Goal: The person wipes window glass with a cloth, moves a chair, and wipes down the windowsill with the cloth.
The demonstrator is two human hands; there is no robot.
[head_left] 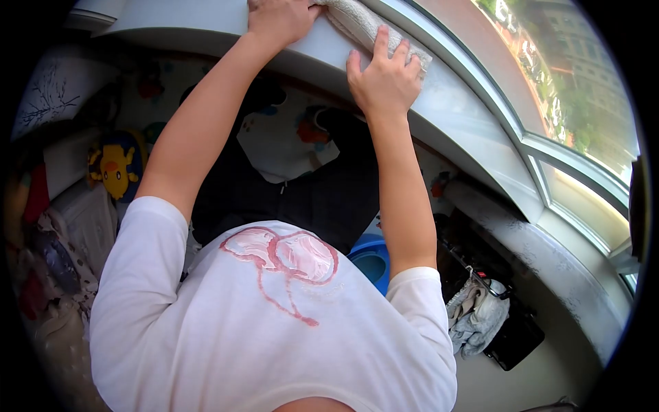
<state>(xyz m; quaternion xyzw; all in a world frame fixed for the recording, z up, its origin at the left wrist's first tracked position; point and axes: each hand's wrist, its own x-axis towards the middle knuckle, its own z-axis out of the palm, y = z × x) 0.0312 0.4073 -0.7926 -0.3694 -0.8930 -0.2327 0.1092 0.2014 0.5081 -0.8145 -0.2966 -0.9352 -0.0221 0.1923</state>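
A folded off-white cloth (357,24) lies on the white window sill (453,110), along the foot of the window frame. My left hand (283,19) is at the cloth's left end, its fingers closed on the edge; the top of the picture cuts off part of this hand. Across the right end of the cloth rests my right hand (388,79), fingers spread on top and thumb apart near the front edge.
The window (549,75) curves along the right. Below the sill are a blue bucket (371,259), a yellow-and-blue toy (118,168) and a grey cloth bundle (477,316) beside a black case (518,340). Assorted belongings crowd the left side.
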